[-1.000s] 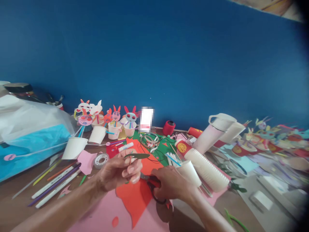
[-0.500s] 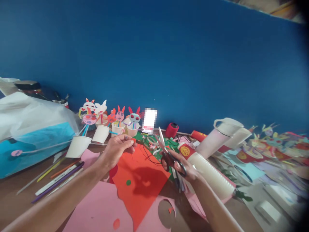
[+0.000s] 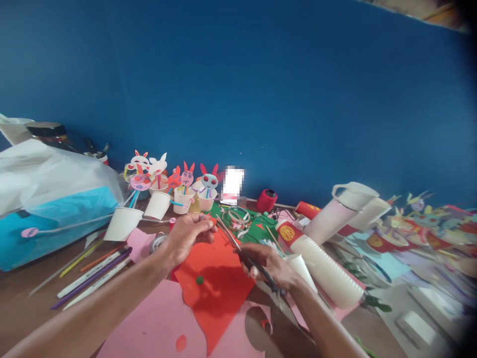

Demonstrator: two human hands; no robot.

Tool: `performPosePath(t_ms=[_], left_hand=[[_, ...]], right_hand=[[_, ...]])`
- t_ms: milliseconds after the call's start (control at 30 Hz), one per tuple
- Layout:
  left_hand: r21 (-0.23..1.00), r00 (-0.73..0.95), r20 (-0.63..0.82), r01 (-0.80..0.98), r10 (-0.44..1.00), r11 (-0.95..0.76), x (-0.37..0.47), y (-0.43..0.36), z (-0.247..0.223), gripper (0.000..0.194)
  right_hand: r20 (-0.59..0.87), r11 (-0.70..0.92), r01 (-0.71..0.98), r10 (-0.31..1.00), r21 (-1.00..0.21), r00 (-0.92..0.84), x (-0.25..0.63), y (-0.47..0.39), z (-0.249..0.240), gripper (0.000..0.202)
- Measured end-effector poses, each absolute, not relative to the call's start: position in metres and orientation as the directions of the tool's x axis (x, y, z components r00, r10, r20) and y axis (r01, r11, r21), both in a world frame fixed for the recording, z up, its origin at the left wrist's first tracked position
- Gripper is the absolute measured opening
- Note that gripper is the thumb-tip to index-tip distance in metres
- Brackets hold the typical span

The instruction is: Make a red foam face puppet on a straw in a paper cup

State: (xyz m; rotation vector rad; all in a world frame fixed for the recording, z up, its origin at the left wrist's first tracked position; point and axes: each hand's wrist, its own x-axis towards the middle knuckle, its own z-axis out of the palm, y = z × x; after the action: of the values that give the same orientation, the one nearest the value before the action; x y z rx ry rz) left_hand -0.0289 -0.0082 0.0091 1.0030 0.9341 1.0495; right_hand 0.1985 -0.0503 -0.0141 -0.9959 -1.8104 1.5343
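Pinched in my left hand (image 3: 192,232) is a small piece of red-orange paper (image 3: 213,220), mostly covered by the fingers. My right hand (image 3: 266,266) grips a pair of scissors (image 3: 231,237) by the handles. The blades look nearly together, and their tips are at the edge of the small piece. Below both hands lies a large sheet of red-orange paper (image 3: 218,298) with a cut edge, bearing a small green dot (image 3: 199,280) and the hands' shadow. Pink paper (image 3: 156,318) lies under and beside it.
White paper cups (image 3: 123,223) with paper animal faces on sticks stand at the back left. Pens (image 3: 93,273) lie at left, near a blue package (image 3: 67,219). A stack of cups (image 3: 328,271) and a pitcher (image 3: 335,214) are to the right. A blue wall (image 3: 238,89) rises behind.
My right hand has brought the scissors left to the small piece, and the blades have turned toward my left hand. The left hand has shifted slightly right and down.
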Motion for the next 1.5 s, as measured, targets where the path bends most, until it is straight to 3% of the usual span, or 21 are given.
performPosePath(t_ms=[367, 800, 1500], left_hand=[[0.908, 0.307, -0.237, -0.267, 0.922, 0.322, -0.01, -0.023, 0.003, 0.007], [0.889, 0.36, -0.214, -0.314, 0.908, 0.334, -0.01, -0.023, -0.001, 0.008], [0.883, 0.343, -0.253, -0.3, 0.905, 0.361, -0.009, -0.024, 0.0, 0.006]], right_hand=[[-0.014, 0.079, 0.16, 0.861, -0.984, -0.509, 0.187, -0.05, -0.025, 0.055], [0.022, 0.112, 0.138, 0.848, -0.984, -0.53, 0.177, -0.056, -0.013, 0.056], [0.032, 0.073, 0.068, 0.881, -0.995, -0.472, 0.176, -0.057, -0.032, 0.054]])
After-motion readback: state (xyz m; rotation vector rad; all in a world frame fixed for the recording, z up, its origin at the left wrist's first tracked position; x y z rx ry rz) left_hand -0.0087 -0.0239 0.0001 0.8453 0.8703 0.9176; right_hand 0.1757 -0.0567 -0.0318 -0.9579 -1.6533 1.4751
